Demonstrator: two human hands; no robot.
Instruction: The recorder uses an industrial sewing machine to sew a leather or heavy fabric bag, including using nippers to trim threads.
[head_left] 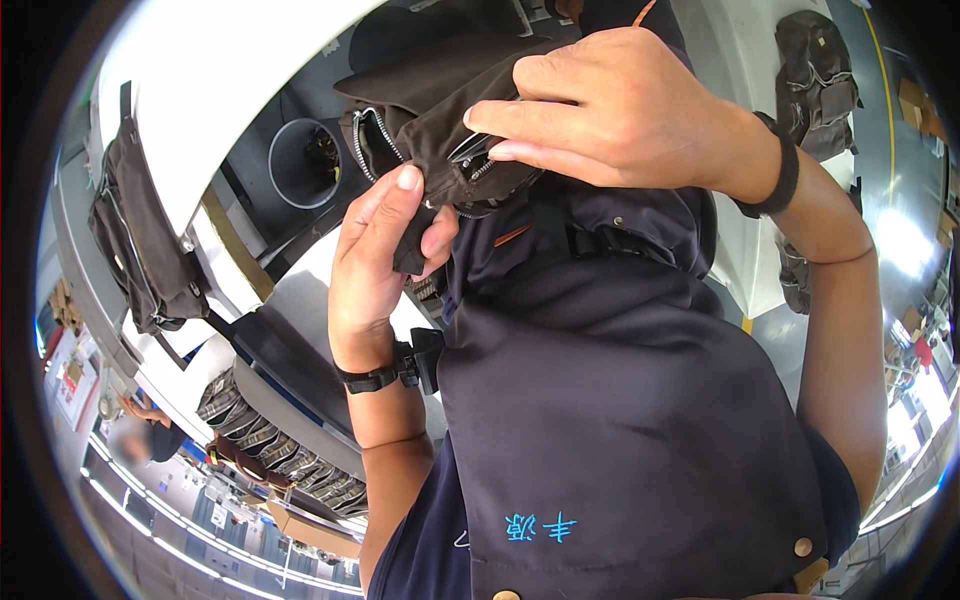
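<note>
2 near-closed grips on brown bag

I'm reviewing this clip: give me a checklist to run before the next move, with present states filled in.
1. Left hand gripping the dark bag: ok, thumb and fingers close on fabric at its lower corner.
2. Right hand on the bag: ok, fingertips beside a narrow opening.
3. Side zip closed: not ok, its silver teeth stand apart.
4. Bag's inside inspected: cannot tell, mostly hidden.
5. Hands apart from the round bin: ok, it stands left of the bag.
</note>
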